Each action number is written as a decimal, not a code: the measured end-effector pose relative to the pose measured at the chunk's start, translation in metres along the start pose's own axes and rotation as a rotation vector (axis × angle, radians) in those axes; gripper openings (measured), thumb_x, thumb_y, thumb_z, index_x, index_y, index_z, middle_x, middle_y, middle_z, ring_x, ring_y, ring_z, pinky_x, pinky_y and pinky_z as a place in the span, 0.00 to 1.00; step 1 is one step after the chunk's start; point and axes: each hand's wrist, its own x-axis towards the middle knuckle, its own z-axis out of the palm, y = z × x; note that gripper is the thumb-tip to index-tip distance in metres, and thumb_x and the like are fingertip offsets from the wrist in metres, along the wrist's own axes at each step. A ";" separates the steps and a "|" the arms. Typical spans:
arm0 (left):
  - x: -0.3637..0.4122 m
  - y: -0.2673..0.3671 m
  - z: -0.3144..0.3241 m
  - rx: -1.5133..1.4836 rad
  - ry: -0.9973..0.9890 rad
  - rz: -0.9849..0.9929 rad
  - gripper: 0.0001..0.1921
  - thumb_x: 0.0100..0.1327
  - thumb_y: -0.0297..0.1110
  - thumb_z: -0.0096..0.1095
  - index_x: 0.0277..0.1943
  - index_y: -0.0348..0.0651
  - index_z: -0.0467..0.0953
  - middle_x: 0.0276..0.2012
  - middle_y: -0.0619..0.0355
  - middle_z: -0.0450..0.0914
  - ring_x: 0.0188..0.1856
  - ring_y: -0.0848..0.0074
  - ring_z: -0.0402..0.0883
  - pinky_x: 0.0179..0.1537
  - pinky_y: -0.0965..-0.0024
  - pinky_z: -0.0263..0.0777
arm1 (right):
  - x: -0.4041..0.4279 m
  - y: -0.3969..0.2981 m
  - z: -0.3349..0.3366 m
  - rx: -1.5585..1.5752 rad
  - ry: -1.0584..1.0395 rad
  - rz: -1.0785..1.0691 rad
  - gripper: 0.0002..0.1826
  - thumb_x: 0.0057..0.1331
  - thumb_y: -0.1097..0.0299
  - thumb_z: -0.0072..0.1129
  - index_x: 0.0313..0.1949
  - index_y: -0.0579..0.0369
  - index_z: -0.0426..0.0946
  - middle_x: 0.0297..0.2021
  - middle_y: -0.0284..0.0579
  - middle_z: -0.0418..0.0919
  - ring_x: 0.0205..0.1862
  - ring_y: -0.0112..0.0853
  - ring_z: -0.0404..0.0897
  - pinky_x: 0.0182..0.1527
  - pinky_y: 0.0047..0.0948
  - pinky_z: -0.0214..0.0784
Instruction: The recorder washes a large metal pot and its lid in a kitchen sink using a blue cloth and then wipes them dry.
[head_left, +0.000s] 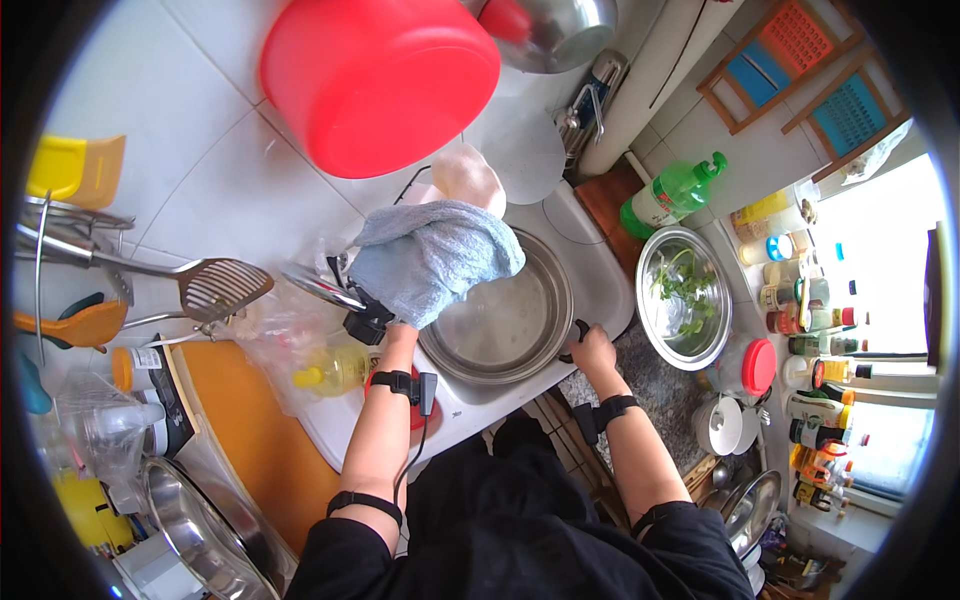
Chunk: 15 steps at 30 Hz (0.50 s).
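Observation:
A round metal pan (499, 322) with cloudy water in it sits in the white sink (607, 274). My right hand (592, 351) grips the black side handle (576, 337) at the pan's right edge. A light blue cloth (442, 259) hangs over the pan's upper left part and covers most of my left hand (403, 335); only the wrist side shows, so its fingers are hidden. Beside that wrist, a glass lid with a metal rim (319, 285) is tilted on edge, next to black parts. A pale cloth (469, 176) lies behind the blue one.
A steel bowl with green leaves (684, 296) stands right of the sink, below a green bottle (671, 196). A large red basin (382, 82) hangs above. Left are a yellow bottle (334, 371), an orange board (244, 427) and a slotted turner (225, 289). Jars line the windowsill.

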 end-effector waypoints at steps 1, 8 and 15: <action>0.003 0.001 0.003 -0.009 -0.005 -0.004 0.24 0.79 0.44 0.66 0.69 0.39 0.79 0.67 0.54 0.83 0.68 0.70 0.79 0.69 0.64 0.72 | 0.006 -0.001 -0.002 -0.001 0.009 -0.007 0.26 0.66 0.61 0.72 0.56 0.65 0.75 0.52 0.65 0.85 0.54 0.60 0.88 0.54 0.57 0.83; 0.005 -0.008 0.029 -0.093 -0.026 -0.036 0.23 0.79 0.43 0.65 0.70 0.39 0.79 0.68 0.54 0.83 0.68 0.70 0.79 0.70 0.64 0.72 | 0.032 0.013 -0.007 0.061 0.087 -0.066 0.25 0.64 0.65 0.71 0.53 0.70 0.73 0.45 0.70 0.86 0.49 0.64 0.88 0.53 0.57 0.84; 0.046 0.019 0.006 -0.188 -0.029 -0.049 0.23 0.80 0.42 0.65 0.70 0.40 0.78 0.68 0.55 0.82 0.69 0.69 0.79 0.71 0.63 0.72 | 0.055 0.008 -0.026 0.622 0.025 -0.005 0.19 0.68 0.76 0.60 0.52 0.77 0.66 0.41 0.69 0.82 0.27 0.51 0.88 0.22 0.44 0.83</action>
